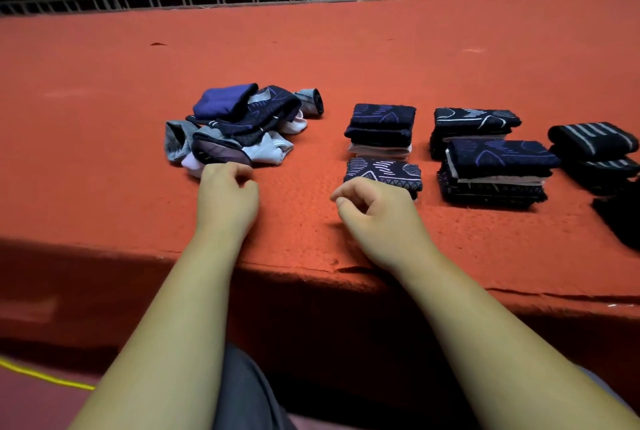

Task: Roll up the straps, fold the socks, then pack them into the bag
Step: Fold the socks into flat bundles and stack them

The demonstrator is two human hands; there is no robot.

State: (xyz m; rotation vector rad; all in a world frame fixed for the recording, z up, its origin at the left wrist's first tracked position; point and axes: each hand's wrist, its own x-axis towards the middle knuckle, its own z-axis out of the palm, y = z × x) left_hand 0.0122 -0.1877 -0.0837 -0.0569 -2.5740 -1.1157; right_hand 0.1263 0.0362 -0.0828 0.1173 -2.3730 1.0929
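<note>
both hands are out over the red tabletop (104, 118), each loosely curled with nothing in it that i can see. the left hand (227, 194) has its knuckles right at the near edge of the heap of loose socks (239, 124), which lies straight ahead of it. whether a fingertip touches the nearest sock i cannot tell. the right hand (377, 211) sits just short of a single folded sock (384, 173), with more folded stacks (491, 166) ahead of it and out to its right. farthest out on that side lie dark striped rolls (592, 142), likely the straps. no bag is plain to see.

the step in hand looks to be drawing the next sock from the heap. the heap is tangled, so i'd take one sock by its cuff with the left hand and lift it clear before pulling, or its neighbours will drag along. lay it flat in the bare patch between the hands, smooth it, and fold it to match the folded ones so the stacks sit square.
</note>
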